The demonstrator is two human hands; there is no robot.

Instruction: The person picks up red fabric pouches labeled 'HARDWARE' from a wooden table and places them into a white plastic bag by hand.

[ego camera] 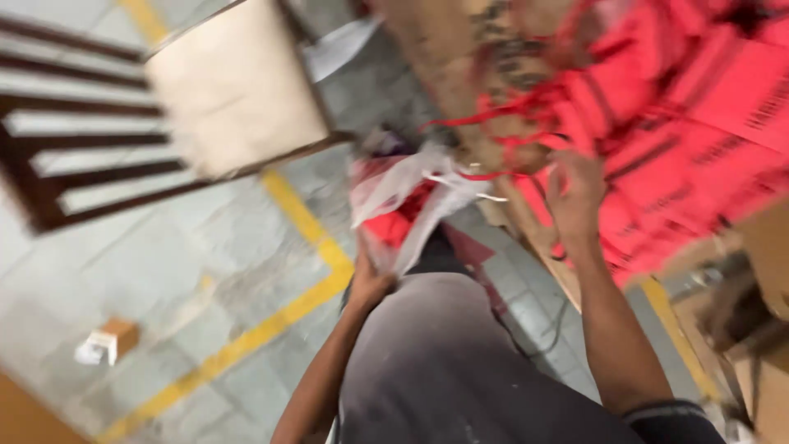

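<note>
Head view, tilted and smeared by motion blur, looks down past the person's grey-clad lap (444, 370) to a grey tiled floor (164, 271) crossed by a yellow painted line (271, 325). The left hand (371, 279) has its grip clamped on the lower edge of a crumpled clear plastic bag with red contents (407, 197), which hangs above the knees, just in front of the lap. Thin white strands stick out from the bag's right side. The right hand (575, 197) is raised with fingers spread against a pile of flat red printed sheets (682, 123) lying on a brown cardboard surface (460, 49); its grip looks apart, though the blur keeps me from telling whether any sheet is pinched. Loose red strings (501, 115) trail from the pile toward the bag. The bag and the pile are near each other, not clearly touching.

At upper left stands a dark wooden chair with a pale seat (234, 86). A small brown and white box (107, 341) lies on the floor at lower left, well apart from both hands. Brown cartons (764, 329) crowd the right edge.
</note>
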